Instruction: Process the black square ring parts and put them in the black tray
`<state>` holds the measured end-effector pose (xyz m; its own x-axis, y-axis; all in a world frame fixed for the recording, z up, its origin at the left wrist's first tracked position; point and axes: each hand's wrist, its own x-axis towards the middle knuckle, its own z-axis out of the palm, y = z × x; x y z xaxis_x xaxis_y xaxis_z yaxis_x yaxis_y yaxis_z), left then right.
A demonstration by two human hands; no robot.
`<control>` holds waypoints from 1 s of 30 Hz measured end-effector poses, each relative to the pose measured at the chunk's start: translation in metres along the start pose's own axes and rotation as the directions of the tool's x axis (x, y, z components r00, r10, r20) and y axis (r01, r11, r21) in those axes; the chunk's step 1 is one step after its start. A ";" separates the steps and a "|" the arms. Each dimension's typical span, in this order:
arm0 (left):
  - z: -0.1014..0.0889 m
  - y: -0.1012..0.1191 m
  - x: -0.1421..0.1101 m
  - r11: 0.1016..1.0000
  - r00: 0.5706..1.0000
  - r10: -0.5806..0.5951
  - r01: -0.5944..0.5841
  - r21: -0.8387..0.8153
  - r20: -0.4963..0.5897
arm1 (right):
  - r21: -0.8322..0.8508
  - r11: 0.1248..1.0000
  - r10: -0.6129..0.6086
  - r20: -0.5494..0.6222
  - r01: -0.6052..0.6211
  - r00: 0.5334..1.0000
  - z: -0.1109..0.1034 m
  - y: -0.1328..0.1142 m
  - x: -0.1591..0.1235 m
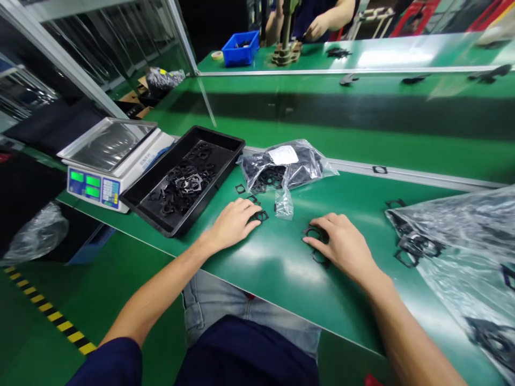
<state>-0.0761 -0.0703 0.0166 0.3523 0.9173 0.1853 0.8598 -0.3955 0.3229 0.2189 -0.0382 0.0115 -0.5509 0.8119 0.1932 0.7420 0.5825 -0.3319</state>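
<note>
On the green table, my left hand [235,224] has its thumb and fingers closed round the edge of a thin black square frame [263,215] with a round opening. More black frames lie just beyond its fingers, one small frame [240,188] apart from the others. My right hand [346,247] pinches another black frame [308,231] between thumb and forefinger, low over the table. Partly covered by that hand, a further frame [321,260] sits under the thumb. Ahead of both hands rests a clear plastic bag [308,161] of black parts, with a white label.
A black tray [219,140] of black parts stands at left, beside a weighing scale [110,145]. Clear bags [462,220] with black frames cover the right side. A lone frame [379,170] lies on the metal rail. Across the bench, a co-worker's hand [317,27] is near a blue bin [240,49].
</note>
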 end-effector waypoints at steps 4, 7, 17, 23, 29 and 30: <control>0.010 0.006 0.010 0.998 0.998 -0.054 0.052 0.038 0.045 | -0.027 0.999 -0.031 0.027 0.032 0.999 0.000 -0.005 0.000; 0.009 0.005 0.014 1.000 0.999 -0.030 0.030 -0.003 0.033 | -0.069 0.998 0.000 0.001 0.000 1.000 0.001 -0.009 0.000; -0.006 0.025 0.020 0.583 0.975 -0.160 0.220 -0.782 0.154 | 0.582 0.795 0.314 -0.156 -0.170 0.936 -0.004 -0.026 -0.002; 0.006 0.053 0.058 0.139 0.958 -0.125 0.276 -0.951 0.259 | 0.929 0.251 0.495 0.117 -0.271 0.861 -0.004 -0.033 0.004; 0.032 0.059 0.067 -0.118 0.941 -0.232 0.224 -0.968 0.246 | 0.933 0.223 0.525 0.131 -0.284 0.841 0.002 -0.033 0.003; 0.034 0.057 0.064 -0.122 0.940 -0.245 0.215 -0.969 0.239 | 0.931 0.228 0.524 0.130 -0.285 0.842 0.003 -0.033 0.002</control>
<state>0.0083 -0.0324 0.0156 0.2089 0.9697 -0.1267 -0.3877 0.2011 0.8996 0.1921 -0.0558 0.0197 -0.1242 0.9836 -0.1310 -0.0294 -0.1356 -0.9903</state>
